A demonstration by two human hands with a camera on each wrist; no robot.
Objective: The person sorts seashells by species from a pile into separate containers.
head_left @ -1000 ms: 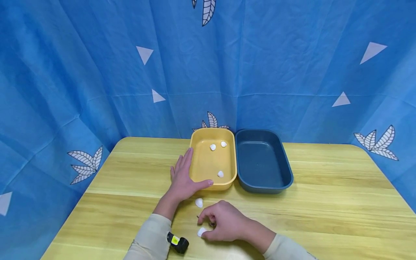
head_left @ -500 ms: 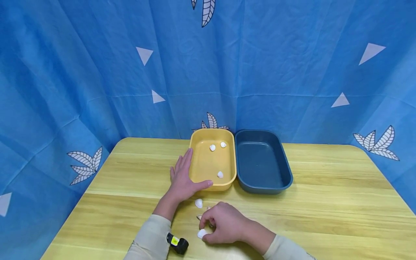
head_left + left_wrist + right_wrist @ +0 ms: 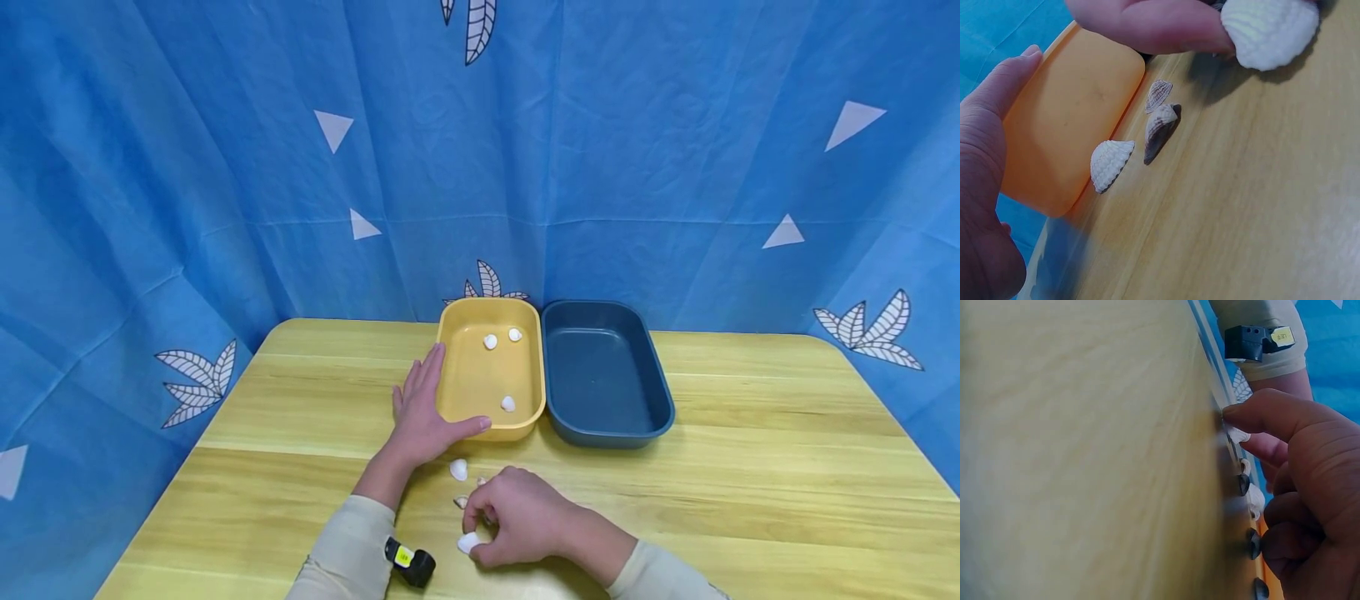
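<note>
My right hand (image 3: 525,518) pinches a white ribbed seashell (image 3: 1270,31) between thumb and forefinger, low over the table. In the right wrist view its other fingers are curled in. My left hand (image 3: 420,421) lies spread along the left side and near corner of the yellow bin (image 3: 480,433), thumb at the near rim. Between the hands and the bin lie another white seashell (image 3: 1110,165), a dark-and-pale spiral shell (image 3: 1161,131) and a small patterned shell (image 3: 1158,95). Three white shells rest inside the bin, one of them a shell (image 3: 508,403) near its front.
A dark blue bin (image 3: 603,437) stands directly right of the yellow one. Several dark shells (image 3: 1254,544) show beside my right hand in the right wrist view. A blue printed curtain (image 3: 480,150) hangs behind the wooden table (image 3: 780,433).
My right thumb and forefinger have closed on the white seashell and drawn slightly nearer to me. Small shells behind that hand now show more. The left hand stays in place.
</note>
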